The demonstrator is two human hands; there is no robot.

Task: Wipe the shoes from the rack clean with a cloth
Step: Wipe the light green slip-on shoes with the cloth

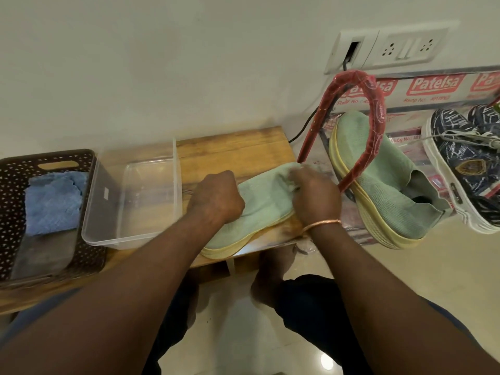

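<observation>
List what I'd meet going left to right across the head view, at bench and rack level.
Brown basket holding a blue cloth → clear plastic tub → green shoe on the bench → second green shoe → dark patterned sneakers.

Indoor, medium-bright, soft warm light, seemingly from overhead; white wall evenly lit. Small hot glare spot on glossy floor [327,361]. Pale sheen along front edge of table [230,147], dark shadow beneath it. Right hand [315,197] motion-blurred, toe of green shoe [259,209] under it smeared. Left hand [216,197] sharper. Strong wide-angle distortion: switch panel [389,48] tilted, forearms stretched toward bottom corners, basket [10,185] bowed and soft at left edge.
</observation>
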